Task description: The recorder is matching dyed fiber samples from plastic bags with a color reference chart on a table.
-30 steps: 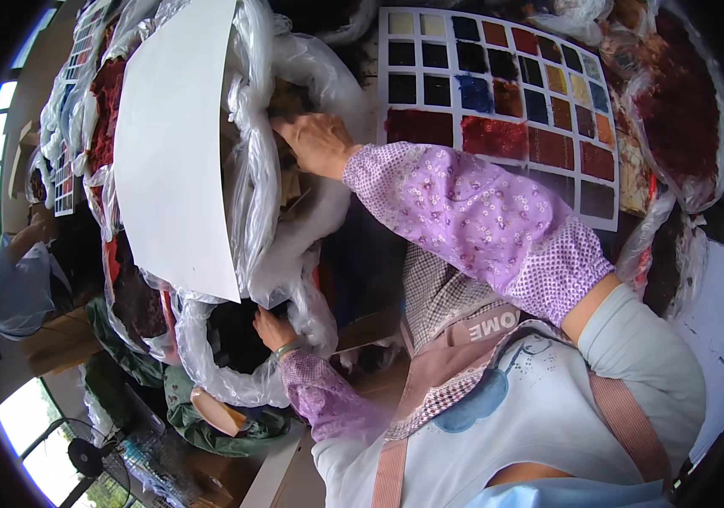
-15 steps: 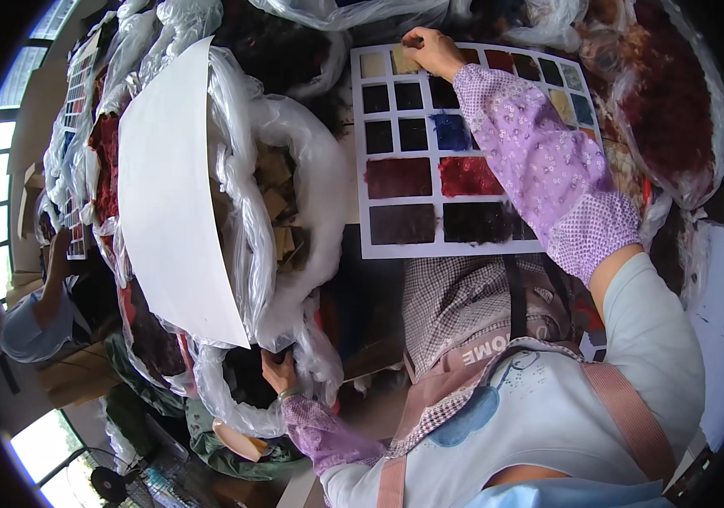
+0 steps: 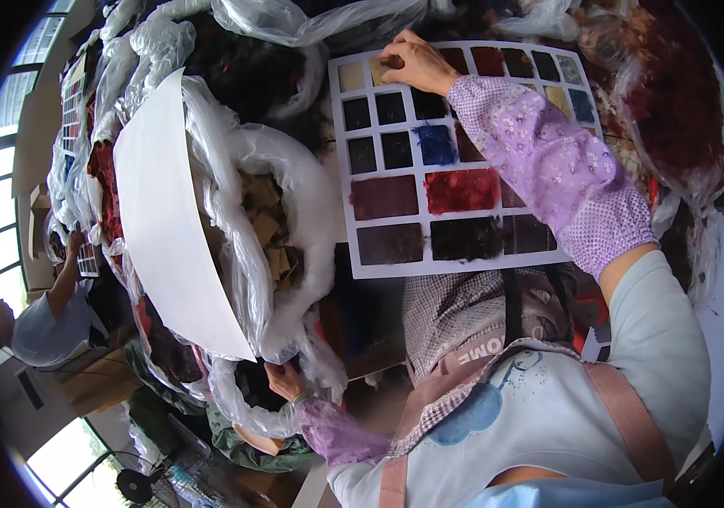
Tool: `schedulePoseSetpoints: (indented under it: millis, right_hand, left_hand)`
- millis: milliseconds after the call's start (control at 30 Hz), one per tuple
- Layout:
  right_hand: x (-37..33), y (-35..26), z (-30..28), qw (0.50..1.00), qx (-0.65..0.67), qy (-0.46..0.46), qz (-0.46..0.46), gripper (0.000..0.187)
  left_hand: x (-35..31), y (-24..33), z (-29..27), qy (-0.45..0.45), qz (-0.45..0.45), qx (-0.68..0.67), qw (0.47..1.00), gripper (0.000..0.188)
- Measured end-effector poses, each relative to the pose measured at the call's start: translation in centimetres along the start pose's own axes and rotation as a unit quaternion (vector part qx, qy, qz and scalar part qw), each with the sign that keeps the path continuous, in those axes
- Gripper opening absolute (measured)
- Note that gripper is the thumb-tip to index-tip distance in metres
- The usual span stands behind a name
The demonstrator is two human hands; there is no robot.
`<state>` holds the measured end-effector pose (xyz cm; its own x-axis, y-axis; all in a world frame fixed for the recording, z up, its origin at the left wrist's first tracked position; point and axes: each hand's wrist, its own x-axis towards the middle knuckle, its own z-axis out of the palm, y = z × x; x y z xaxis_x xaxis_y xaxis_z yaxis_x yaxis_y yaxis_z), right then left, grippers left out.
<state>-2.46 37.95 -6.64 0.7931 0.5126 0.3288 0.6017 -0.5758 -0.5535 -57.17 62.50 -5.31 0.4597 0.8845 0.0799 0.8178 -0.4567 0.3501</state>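
A white swatch board [image 3: 464, 267] with a grid of cut-out squares leans in front of me, showing fuzzy black, blue, red, maroon and beige patches. At its top edge my right hand [image 3: 420, 64] has its fingertips pressed together over the beige patch [image 3: 376, 70]; what they pinch is hidden. Lower left, my left hand [image 3: 284, 381] is curled at the mouth of a clear plastic bag [image 3: 328, 372] with dark contents. Its fingertips are partly hidden, so I cannot make out what it grips. Both my forearms wear purple flowered sleeves.
A blank white sheet [image 3: 159, 212] lies over plastic bags on the left, beside a bag ring [image 3: 315, 229] with brown pieces in it. Dark red fibre [image 3: 675, 110] fills a bag at right. Far left, another person [image 3: 44, 326] works by a similar board. A fan [image 3: 133, 486] stands at lower left.
The swatch board appears a little further left and lower. My right hand shifts left with it, still at the beige patch. My left hand stays at the bag, slightly lower in view.
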Motion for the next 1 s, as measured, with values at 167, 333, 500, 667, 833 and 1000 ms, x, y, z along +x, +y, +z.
schedulePoseSetpoints:
  millis: [167, 333, 500, 667, 833, 1000]
  right_hand:
    - [-1.2, 0.0, -0.3, 0.995, -0.076, 0.031, -0.058, 0.016]
    - [0.0, -0.4, -1.2, 0.985, -0.122, 0.029, -0.121, 0.014]
    - [4.9, 0.4, -4.3, 0.993, 0.017, 0.11, -0.031, 0.015]
    - [12.2, 1.0, -3.8, 0.989, -0.055, 0.125, -0.056, 0.014]
    - [15.1, -0.1, -0.6, 0.975, -0.207, 0.005, -0.085, 0.033]
    - [16.8, 3.3, 0.9, 0.966, -0.235, 0.027, -0.1, 0.017]
  left_hand:
    - [0.0, -1.3, -4.1, 0.307, -0.097, 0.062, 0.945, 0.015]
    - [1.2, 11.6, -9.2, 0.364, -0.077, -0.282, 0.884, 0.025]
    - [6.7, 29.6, -0.8, -0.05, 0.098, -0.493, 0.863, 0.036]
    - [14.6, 39.5, 7.8, -0.243, 0.199, -0.416, 0.853, 0.029]
    - [18.7, 44.0, 11.9, -0.218, 0.338, -0.208, 0.892, 0.028]
    - [18.7, 47.2, 14.7, -0.278, 0.372, -0.207, 0.861, 0.027]
